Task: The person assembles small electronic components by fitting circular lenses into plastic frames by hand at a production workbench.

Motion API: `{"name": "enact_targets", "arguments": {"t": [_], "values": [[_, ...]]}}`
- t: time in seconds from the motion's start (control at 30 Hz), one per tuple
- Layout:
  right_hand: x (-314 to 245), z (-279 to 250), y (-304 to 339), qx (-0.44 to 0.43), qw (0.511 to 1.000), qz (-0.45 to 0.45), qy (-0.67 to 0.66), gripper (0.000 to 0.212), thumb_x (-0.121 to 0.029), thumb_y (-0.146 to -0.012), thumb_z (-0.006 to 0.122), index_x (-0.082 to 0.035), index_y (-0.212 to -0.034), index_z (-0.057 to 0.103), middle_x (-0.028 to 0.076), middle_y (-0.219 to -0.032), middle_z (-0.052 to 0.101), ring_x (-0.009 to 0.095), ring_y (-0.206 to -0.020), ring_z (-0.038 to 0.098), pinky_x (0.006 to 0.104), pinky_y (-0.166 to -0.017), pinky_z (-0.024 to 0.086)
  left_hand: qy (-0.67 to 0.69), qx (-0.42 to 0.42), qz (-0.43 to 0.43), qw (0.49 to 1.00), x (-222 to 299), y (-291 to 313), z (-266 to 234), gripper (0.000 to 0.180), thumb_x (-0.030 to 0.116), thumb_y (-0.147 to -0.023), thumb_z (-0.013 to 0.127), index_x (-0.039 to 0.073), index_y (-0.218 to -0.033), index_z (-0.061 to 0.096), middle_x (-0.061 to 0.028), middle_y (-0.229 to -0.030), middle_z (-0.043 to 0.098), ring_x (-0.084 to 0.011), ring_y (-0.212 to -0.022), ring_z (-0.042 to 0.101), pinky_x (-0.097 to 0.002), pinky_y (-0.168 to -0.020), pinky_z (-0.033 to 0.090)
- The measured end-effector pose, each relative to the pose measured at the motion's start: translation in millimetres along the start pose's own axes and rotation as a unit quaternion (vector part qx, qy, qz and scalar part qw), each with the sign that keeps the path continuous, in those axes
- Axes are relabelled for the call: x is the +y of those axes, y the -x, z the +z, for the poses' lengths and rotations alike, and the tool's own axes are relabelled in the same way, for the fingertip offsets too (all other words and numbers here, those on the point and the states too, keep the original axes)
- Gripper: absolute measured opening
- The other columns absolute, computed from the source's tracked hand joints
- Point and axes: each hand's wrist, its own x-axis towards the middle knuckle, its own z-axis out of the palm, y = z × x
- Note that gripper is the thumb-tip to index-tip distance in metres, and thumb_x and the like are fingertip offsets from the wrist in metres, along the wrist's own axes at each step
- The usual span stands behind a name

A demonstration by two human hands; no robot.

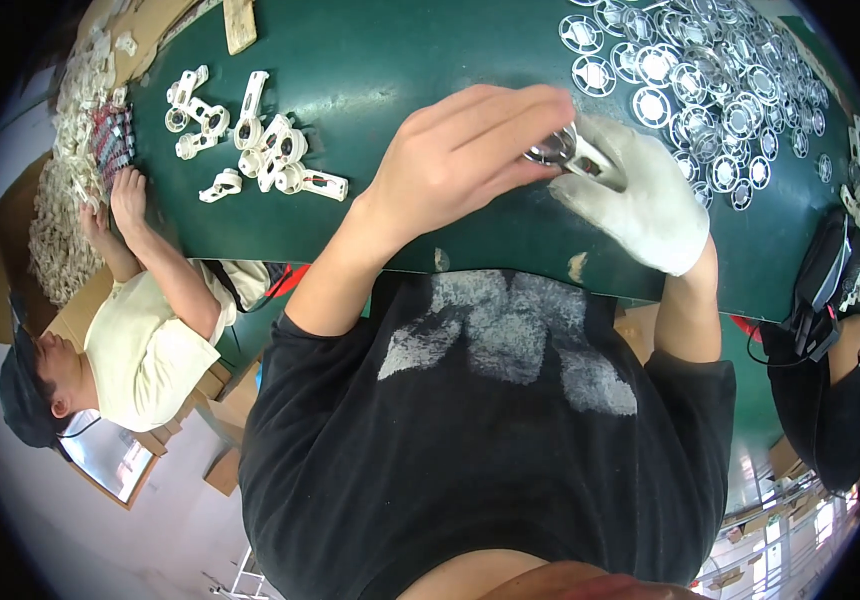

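My bare left hand (455, 155) is closed, its fingers bent over a shiny round cover (552, 149) at the end of a white plastic part. My right hand (655, 205), in a white glove, is wrapped round the slotted handle of that white plastic part (592, 160). Both hands meet just above the green table. The left fingers hide much of the round end, so how the cover sits on it cannot be made out. Left of my hands lie several similar white plastic parts (275, 152) with round heads and slotted handles.
Loose clear round covers (725, 115) spread in a large pile over the right of the green table (380, 45). A wooden piece (240, 25) lies at the far edge. One person (155, 335) works beside a white heap at left; another (820, 400) is at right.
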Motion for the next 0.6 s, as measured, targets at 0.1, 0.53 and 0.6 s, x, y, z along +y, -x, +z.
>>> {"name": "enact_targets", "arguments": {"t": [0.1, 0.53, 0.6], "values": [[6.9, 1.5, -2.4, -0.032, 0.998, 0.047, -0.013, 0.040, -0.036, -0.089, 0.072, -0.005, -0.114, 0.070, 0.018, -0.089, 0.072, 0.031, -0.088, 0.073, 0.0377, -0.077, 0.054, 0.019, 0.001, 0.061, 0.998, 0.8, -4.0, 2.2, 0.064, -0.002, -0.057, 0.079, 0.001, -0.121, 0.070, -0.0136, -0.118, 0.073, -0.0302, -0.095, 0.071, -0.0349, -0.080, 0.059], [22.8, 35.0, -3.6, 0.193, 0.915, -0.271, 0.228, 0.024, -0.031, -0.083, 0.077, -0.010, -0.088, 0.066, 0.011, -0.063, 0.063, 0.029, -0.060, 0.068, 0.0399, -0.052, 0.053, 0.320, -0.027, -0.112, 0.940, 1.6, -3.6, 3.3, 0.028, 0.014, -0.083, 0.079, -0.001, -0.106, 0.074, -0.0149, -0.116, 0.074, -0.0285, -0.112, 0.067, -0.0403, -0.096, 0.052], [32.3, 38.9, -5.2, 0.238, 0.911, -0.255, 0.220, 0.027, -0.033, -0.084, 0.078, -0.009, -0.087, 0.065, 0.011, -0.064, 0.064, 0.030, -0.061, 0.068, 0.0396, -0.054, 0.053, 0.280, -0.052, -0.103, 0.953, -6.7, -12.4, -1.7, 0.025, 0.009, -0.080, 0.080, 0.004, -0.104, 0.076, -0.0105, -0.115, 0.074, -0.0252, -0.109, 0.067, -0.0373, -0.095, 0.051]]}}
